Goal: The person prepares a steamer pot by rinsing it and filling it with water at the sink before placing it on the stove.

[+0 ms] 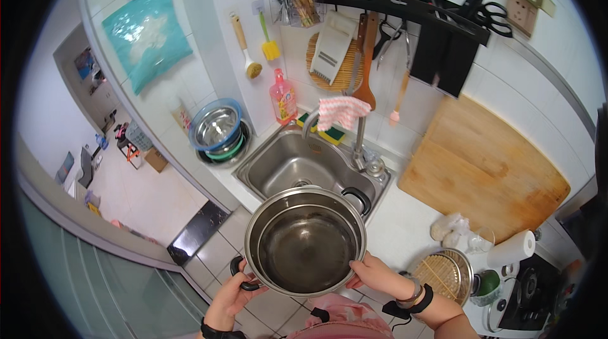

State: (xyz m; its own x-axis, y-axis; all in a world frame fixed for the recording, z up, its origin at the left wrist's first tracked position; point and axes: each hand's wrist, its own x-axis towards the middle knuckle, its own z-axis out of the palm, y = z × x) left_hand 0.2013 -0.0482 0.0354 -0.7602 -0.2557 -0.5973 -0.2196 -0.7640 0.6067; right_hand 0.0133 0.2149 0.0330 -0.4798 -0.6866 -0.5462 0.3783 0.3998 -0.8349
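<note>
A stainless steel pot with two black side handles is held in front of my body, over the near edge of the sink. I can see down into it; its bottom is dark and shiny, with no food visible. My left hand grips the pot at its left black handle. On the lower right, my right hand holds the rim, thumb over the edge and fingers underneath. The other black handle points toward the faucet, untouched by either hand. A pink-striped cloth hangs over the faucet.
Stacked basins and a pink soap bottle stand left of the sink. A wooden cutting board leans on the wall at right. Another pot with a bamboo rack, a paper towel roll and a gas stove are nearby.
</note>
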